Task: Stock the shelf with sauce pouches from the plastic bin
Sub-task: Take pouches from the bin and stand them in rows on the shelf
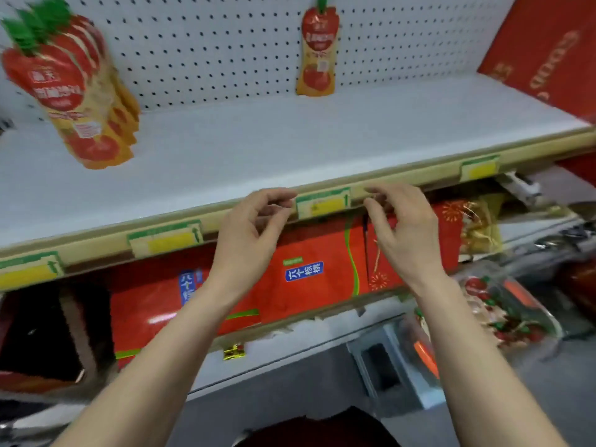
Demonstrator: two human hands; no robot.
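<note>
One red and yellow sauce pouch [317, 53] hangs on the white pegboard above the shelf [258, 150]. Several more sauce pouches [77, 91] hang in a bunch at the upper left, blurred. A clear plastic bin [496, 314] with more pouches inside stands at the lower right. My left hand [251, 233] and my right hand [403, 227] hover in front of the shelf's front edge, either side of a yellow price tag [322, 204]. Both have loosely curled fingers and hold nothing.
Red cartons [306, 269] fill the shelf below, with a yellow packet [480, 224] to their right. A large red box [548, 46] leans at the upper right. More yellow price tags [164, 240] line the shelf rail. A grey crate [383, 366] sits on the floor.
</note>
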